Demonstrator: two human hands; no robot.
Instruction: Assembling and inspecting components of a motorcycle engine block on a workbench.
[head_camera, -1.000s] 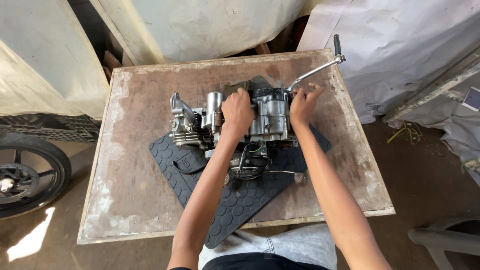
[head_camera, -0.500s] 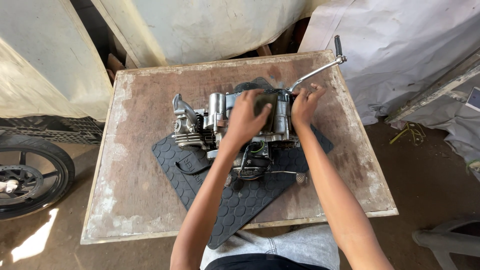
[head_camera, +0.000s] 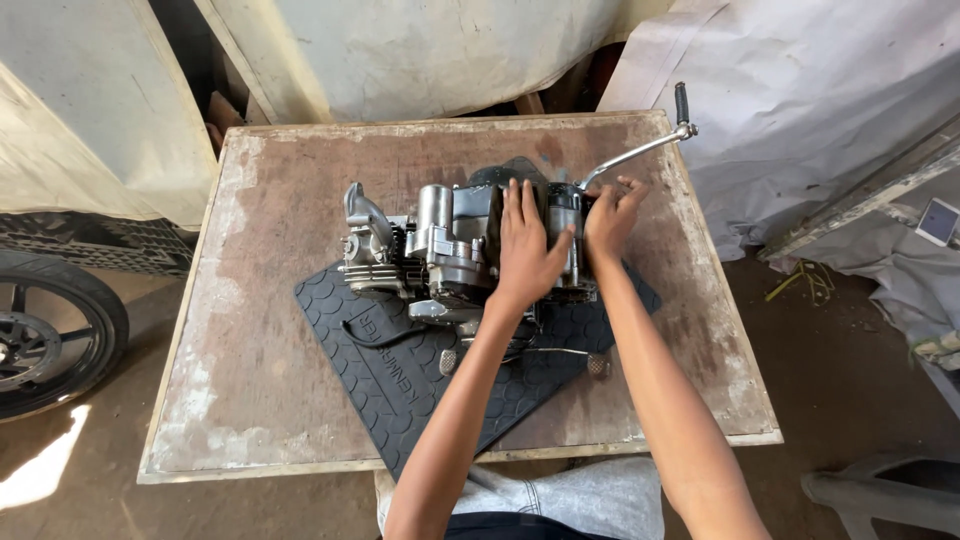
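Observation:
A grey motorcycle engine lies on a black rubber mat in the middle of a worn wooden table. My left hand rests flat on top of the engine casing, fingers spread over it. My right hand grips the engine's right end, at the base of the long metal kick lever that sticks out to the upper right with a black rubber tip. A thin pedal rod pokes out below the engine, over the mat.
A motorcycle wheel stands on the floor at the left. Pale sheets hang behind the table and a grey tarp covers things at the right. A grey plastic chair part shows at lower right.
My left hand has slid to the right across the engine top, towards my right hand. The right hand stays at the base of the kick lever. The view has shifted slightly.

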